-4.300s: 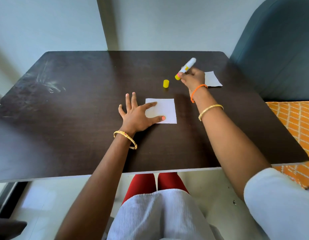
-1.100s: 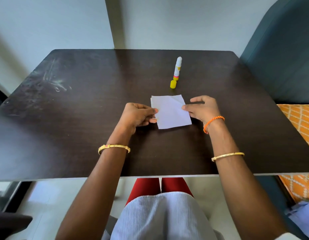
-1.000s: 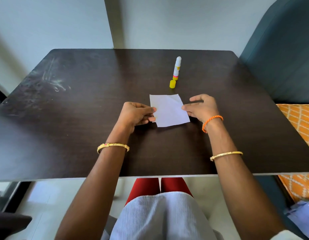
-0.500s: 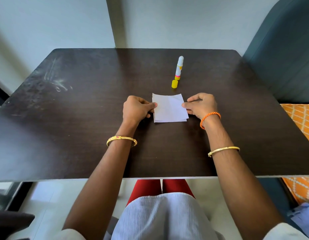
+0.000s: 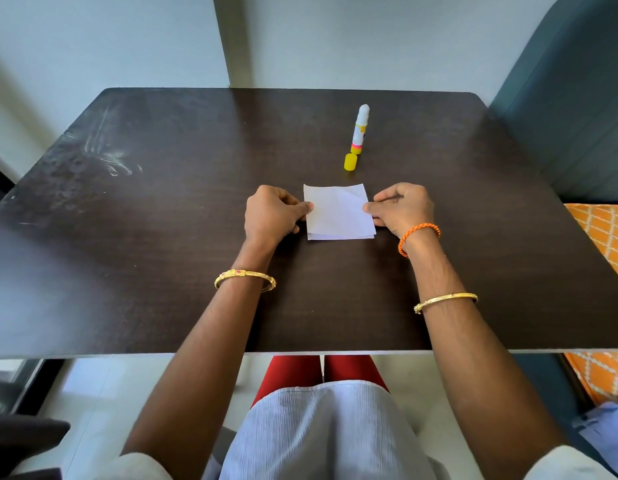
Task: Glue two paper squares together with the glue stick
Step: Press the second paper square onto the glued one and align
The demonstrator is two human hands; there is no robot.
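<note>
Two white paper squares (image 5: 338, 211) lie stacked on the dark counter (image 5: 162, 237) between the hands. The left hand (image 5: 271, 213) pinches their left edge, the right hand (image 5: 401, 209) their right edge. Beyond the hands stands the uncapped glue stick (image 5: 360, 129), its yellow cap (image 5: 350, 162) just beside it.
</note>
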